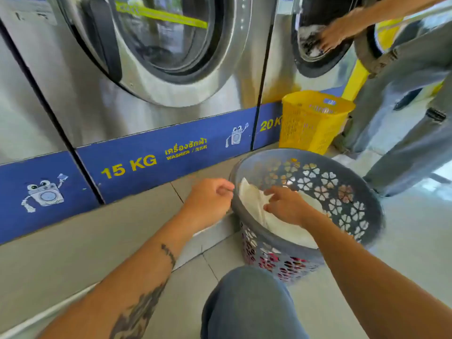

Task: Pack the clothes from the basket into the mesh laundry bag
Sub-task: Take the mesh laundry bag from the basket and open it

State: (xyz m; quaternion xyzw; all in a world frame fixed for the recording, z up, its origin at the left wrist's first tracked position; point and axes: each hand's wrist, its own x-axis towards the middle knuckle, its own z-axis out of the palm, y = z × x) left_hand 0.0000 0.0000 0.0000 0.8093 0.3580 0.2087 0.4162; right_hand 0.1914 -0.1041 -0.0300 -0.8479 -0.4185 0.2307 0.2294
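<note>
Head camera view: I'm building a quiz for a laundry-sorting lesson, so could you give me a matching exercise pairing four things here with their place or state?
Column one:
1. grey basket
2. yellow basket
3. white cloth
4. left hand

Column two:
A. stands against the blue 20 KG panel
B. closed on the near basket's rim
C. lies inside the grey basket, under the right hand
D. tilted on the floor, flower-shaped holes in its wall

Pairs: 1-D, 2-A, 3-C, 4-B
</note>
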